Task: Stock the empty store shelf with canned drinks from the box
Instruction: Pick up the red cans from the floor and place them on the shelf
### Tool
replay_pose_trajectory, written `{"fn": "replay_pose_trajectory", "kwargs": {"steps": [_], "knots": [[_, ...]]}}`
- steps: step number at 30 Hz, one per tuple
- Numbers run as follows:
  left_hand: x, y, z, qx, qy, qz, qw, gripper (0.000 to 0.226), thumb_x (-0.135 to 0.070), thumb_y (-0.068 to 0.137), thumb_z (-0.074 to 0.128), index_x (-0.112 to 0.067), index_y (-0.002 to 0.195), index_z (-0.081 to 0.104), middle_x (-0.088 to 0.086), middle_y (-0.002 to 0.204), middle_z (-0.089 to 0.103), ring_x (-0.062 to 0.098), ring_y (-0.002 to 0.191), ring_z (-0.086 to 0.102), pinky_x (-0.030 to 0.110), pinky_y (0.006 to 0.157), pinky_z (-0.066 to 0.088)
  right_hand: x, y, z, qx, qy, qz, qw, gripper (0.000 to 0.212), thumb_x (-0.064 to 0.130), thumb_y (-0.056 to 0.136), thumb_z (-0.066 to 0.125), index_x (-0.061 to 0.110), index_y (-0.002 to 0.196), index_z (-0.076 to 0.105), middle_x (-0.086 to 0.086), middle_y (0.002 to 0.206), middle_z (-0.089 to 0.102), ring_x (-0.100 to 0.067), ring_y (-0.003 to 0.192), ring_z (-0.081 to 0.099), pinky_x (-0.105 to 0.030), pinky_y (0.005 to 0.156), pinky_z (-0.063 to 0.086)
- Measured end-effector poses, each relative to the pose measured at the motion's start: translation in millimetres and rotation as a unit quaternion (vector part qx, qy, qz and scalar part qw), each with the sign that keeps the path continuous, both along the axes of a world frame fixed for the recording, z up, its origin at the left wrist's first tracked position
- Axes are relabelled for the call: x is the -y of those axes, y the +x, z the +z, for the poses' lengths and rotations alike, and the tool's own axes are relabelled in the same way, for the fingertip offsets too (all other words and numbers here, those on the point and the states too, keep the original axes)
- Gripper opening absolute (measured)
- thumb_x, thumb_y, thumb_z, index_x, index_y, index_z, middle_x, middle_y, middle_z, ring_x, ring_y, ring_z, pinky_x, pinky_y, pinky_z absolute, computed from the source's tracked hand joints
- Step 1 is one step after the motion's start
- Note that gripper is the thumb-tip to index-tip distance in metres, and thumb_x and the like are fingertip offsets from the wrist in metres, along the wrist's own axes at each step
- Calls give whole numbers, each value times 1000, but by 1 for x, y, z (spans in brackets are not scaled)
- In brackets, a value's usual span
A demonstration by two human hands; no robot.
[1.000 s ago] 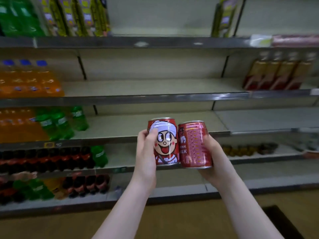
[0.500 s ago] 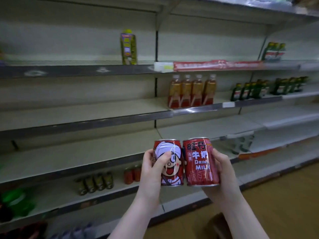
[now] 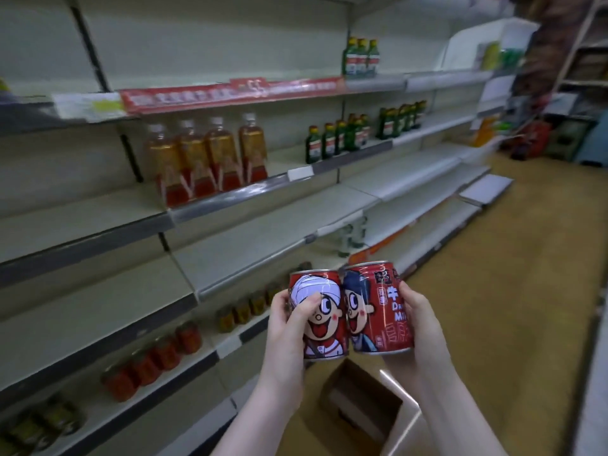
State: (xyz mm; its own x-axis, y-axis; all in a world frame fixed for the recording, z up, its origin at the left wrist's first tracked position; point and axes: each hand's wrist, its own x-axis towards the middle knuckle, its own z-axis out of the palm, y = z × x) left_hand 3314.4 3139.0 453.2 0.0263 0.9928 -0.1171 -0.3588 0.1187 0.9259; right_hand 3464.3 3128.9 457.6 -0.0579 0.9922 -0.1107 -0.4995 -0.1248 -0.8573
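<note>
My left hand (image 3: pixel 286 327) grips a red can with a cartoon face in a white cap (image 3: pixel 324 319). My right hand (image 3: pixel 424 327) grips a second red can with a blue-haired cartoon face and white lettering (image 3: pixel 378 311). Both cans are upright and touch side by side in front of me. Below them an open cardboard box (image 3: pixel 358 399) sits on the floor. A bare shelf (image 3: pixel 263 232) stretches at mid height to the left of the cans.
Orange-capped tea bottles (image 3: pixel 207 159) and green bottles (image 3: pixel 339 139) stand on the shelf above. Small red jars (image 3: pixel 158 357) and dark jars (image 3: pixel 243 311) line a lower shelf. The tan floor aisle (image 3: pixel 510 291) runs to the right.
The view has swung right along the shelving and downward; the box has come into sight below. Both cans stay gripped, and the right can has turned so its cartoon face shows.
</note>
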Motion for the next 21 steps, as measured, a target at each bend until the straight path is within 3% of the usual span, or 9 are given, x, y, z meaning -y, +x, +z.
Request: {"fn": "replay_pose_trajectory", "kwargs": {"steps": [3,6,11,14,17,19,21], "knots": [[-29,22,-3,8,5,-42,999,56,-38,66,63,-13,115,52,8,95,73,22,83,72,36,68,57,-17,19,0,-8,-5,-38,999,82,59,52,73,7,116,63,-21,116,63,-32,101,60,-41,81,50],[-65,43,2,29,12,-90,995,59,-38,66,63,-11,118,52,9,97,73,22,84,72,31,62,56,-39,38,6,-15,22,-59,998,73,60,57,71,11,110,67,-17,111,67,-27,95,66,-37,74,55],[-113,78,10,34,35,-163,985,56,-36,67,63,-11,116,54,11,97,73,21,80,72,28,58,56,-66,69,14,-25,69,-97,993,67,51,40,88,15,96,75,-13,99,73,-23,85,71,-34,67,57],[-137,101,7,35,38,-203,978,58,-35,66,63,-10,117,51,10,94,73,20,77,72,29,58,56,-80,90,14,6,63,-144,987,55,53,56,77,15,96,75,-12,100,73,-24,88,71,-32,68,57],[-152,128,1,40,26,-217,975,61,-35,64,66,-10,117,51,8,89,74,21,77,72,30,58,56,-93,115,11,10,37,-193,980,45,46,79,48,13,98,73,-12,100,73,-22,88,70,-30,69,57],[-163,146,-3,39,18,-221,974,66,-37,60,69,-11,118,51,9,92,74,23,80,72,34,63,55,-105,132,9,15,31,-200,979,47,43,81,43,12,104,70,-13,105,72,-22,91,70,-30,71,56],[-174,166,-9,36,7,-216,976,63,-36,62,67,-13,119,51,9,93,73,24,82,72,36,64,55,-117,153,3,17,21,-194,981,46,43,81,42,15,98,74,-13,104,72,-22,91,70,-30,69,57]]}}
